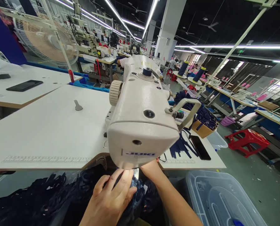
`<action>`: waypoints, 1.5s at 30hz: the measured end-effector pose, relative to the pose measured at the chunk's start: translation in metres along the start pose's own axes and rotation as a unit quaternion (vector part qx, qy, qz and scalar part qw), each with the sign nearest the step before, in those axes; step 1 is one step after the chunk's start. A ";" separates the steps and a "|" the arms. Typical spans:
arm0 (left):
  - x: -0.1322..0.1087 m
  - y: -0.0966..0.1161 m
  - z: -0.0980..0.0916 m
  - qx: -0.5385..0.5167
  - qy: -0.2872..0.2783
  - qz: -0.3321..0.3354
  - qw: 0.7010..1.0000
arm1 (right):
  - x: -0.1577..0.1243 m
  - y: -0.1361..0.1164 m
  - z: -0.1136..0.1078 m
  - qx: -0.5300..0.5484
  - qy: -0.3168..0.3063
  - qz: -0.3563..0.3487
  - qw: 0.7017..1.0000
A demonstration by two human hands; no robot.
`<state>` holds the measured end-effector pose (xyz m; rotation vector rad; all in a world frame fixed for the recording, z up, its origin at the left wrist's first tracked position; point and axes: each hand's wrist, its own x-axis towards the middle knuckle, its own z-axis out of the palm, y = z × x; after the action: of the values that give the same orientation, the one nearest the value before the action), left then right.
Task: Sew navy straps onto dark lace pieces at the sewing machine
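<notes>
A white sewing machine (140,116) stands on the white table (48,125), its head right in front of me. My left hand (109,197) lies on dark navy fabric (36,201) just below the machine's head, fingers stretched out and flat. My right hand (151,171) reaches under the machine's head from the right; its fingers are hidden behind the machine. The needle area is out of sight beneath the head.
Navy strips (181,147) and a black phone (200,147) lie on the table to the right, beside a cardboard box (202,128). A clear plastic bin (222,197) sits at lower right, a red stool (247,141) beyond. A fan (45,36) and another phone (24,85) are at left.
</notes>
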<state>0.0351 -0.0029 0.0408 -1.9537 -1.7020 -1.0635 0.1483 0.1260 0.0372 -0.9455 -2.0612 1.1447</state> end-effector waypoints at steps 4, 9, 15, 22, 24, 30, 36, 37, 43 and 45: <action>-0.003 0.000 0.000 -0.007 -0.003 0.000 1.000 | -0.001 0.002 0.002 -0.011 0.016 0.017 1.000; -0.004 -0.003 -0.003 -0.030 -0.003 -0.026 0.999 | 0.000 -0.006 0.001 0.024 0.034 -0.014 0.999; -0.005 -0.003 0.000 -0.042 0.008 -0.013 0.999 | 0.000 -0.012 0.001 0.044 0.032 -0.024 0.998; -0.005 -0.004 0.000 -0.042 0.008 0.029 0.999 | -0.002 -0.003 0.002 0.033 0.031 0.036 0.998; -0.004 -0.004 0.000 -0.031 0.007 0.045 0.999 | -0.003 0.000 0.003 0.039 0.034 0.052 0.997; -0.001 -0.001 0.001 -0.014 0.017 0.036 0.999 | -0.003 0.003 0.005 0.051 0.051 0.059 0.996; 0.001 0.002 0.006 -0.012 0.026 0.021 0.999 | 0.000 0.005 0.010 0.008 0.070 0.072 0.995; 0.001 0.002 0.006 -0.010 0.029 0.023 0.999 | 0.000 0.005 0.010 0.003 0.070 0.073 0.995; 0.003 0.002 0.006 -0.004 0.026 0.033 0.999 | 0.000 0.003 0.009 -0.006 0.072 0.067 0.995; 0.003 0.002 0.007 -0.005 0.034 0.034 0.999 | -0.001 -0.001 0.007 -0.008 0.064 0.069 0.996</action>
<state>0.0392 0.0032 0.0388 -1.9454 -1.5858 -1.1020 0.1435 0.1220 0.0345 -1.1537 -1.9314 1.1082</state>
